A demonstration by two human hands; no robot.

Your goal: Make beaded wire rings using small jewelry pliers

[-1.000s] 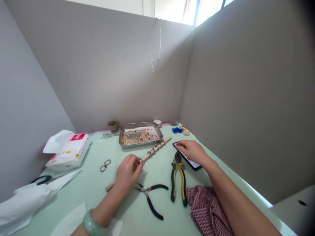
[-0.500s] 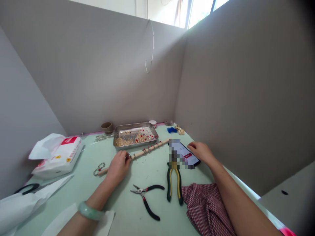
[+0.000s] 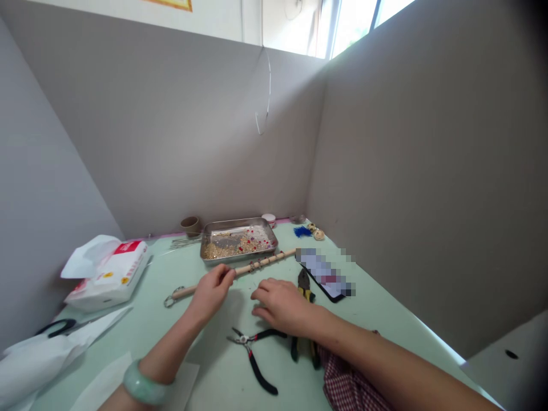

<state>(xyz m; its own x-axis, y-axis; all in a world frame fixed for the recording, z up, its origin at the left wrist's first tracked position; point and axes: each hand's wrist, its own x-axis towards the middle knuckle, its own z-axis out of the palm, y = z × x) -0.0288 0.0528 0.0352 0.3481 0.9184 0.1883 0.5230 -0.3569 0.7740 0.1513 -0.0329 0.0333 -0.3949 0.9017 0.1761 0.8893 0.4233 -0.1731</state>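
Note:
My left hand (image 3: 213,288) is closed around a pale wooden stick (image 3: 282,256) that slants across the table. Several small wire rings with red beads (image 3: 256,264) sit along the stick beyond my fingers, and larger rings (image 3: 172,299) hang at its near end. To the right, my right hand (image 3: 280,303) hovers over the table, its fingers loosely bent and apart with nothing between them. It partly covers the yellow-and-green pliers (image 3: 303,279). Just below it lie small black-handled pliers (image 3: 257,365), spread wide. A phone (image 3: 327,279) rests beside the stick's far end, its screen blurred out.
At the back stands a metal tray (image 3: 205,251) of gold and red beads, beside a brown cup (image 3: 189,225). A tissue pack (image 3: 113,279) and scissors (image 3: 57,327) are on the left. Checked cloth (image 3: 346,379) lies under my right forearm. Grey partitions (image 3: 205,131) enclose the table.
My right hand has left the phone and moved left, over the pliers and close to my left hand. My left hand stays on the stick, slightly further along it.

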